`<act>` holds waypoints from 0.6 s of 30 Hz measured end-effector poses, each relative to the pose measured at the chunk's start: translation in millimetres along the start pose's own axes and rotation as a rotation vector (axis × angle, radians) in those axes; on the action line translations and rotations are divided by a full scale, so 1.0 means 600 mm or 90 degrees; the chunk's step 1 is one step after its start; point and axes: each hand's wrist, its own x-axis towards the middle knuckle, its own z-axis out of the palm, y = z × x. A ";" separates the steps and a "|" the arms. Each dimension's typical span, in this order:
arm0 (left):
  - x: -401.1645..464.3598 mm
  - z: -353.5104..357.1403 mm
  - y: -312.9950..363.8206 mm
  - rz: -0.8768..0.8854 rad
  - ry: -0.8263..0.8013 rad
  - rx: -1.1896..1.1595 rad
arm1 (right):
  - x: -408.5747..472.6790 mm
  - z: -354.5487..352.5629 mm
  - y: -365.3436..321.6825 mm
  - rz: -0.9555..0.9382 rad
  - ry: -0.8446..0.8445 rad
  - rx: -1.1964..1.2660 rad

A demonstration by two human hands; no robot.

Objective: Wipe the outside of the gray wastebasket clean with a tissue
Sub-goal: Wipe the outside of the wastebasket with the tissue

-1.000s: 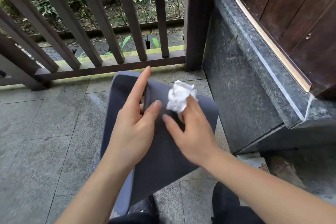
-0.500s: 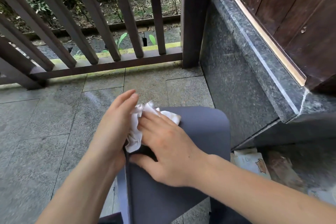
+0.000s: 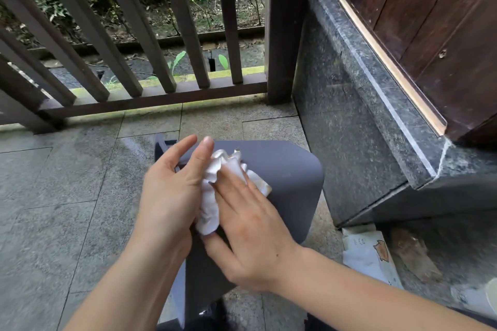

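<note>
The gray wastebasket (image 3: 290,177) lies tilted on its side in front of me, its flat outer wall facing up. My left hand (image 3: 172,191) holds it along its left edge, fingers stretched over the rim. My right hand (image 3: 250,231) lies flat on the upper wall and presses a crumpled white tissue (image 3: 215,196) against it; the tissue has a brownish stain at its right corner. The tissue sits between both hands. The basket's opening is hidden from view.
A dark wooden railing (image 3: 150,94) runs along the far side of the stone-tile floor (image 3: 53,196). A dark granite ledge (image 3: 363,121) below a wooden door (image 3: 430,21) stands on the right. A white paper packet (image 3: 368,252) lies on the floor at the ledge's foot.
The basket has been lowered and turned so a broad wall faces up. My right hand went from pinching the tissue above the basket to pressing it flat and sliding it along the wall.
</note>
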 end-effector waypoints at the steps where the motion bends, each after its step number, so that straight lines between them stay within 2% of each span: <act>1: 0.001 0.000 -0.002 -0.001 0.014 -0.005 | -0.005 0.001 0.012 -0.002 0.007 -0.017; 5: 0.011 -0.006 -0.005 -0.030 0.088 -0.015 | -0.018 0.001 0.064 0.055 0.069 -0.058; 8: 0.017 -0.021 -0.002 -0.045 0.102 -0.024 | -0.019 -0.011 0.116 0.117 0.096 -0.063; 12: 0.016 -0.031 0.002 -0.011 0.114 -0.011 | -0.021 -0.024 0.180 0.272 0.081 -0.031; 15: 0.015 -0.037 0.006 0.023 0.115 0.022 | -0.017 -0.016 0.176 0.320 0.066 0.003; 18: 0.017 -0.043 0.009 0.049 0.115 0.041 | -0.003 -0.006 0.130 0.286 0.041 0.008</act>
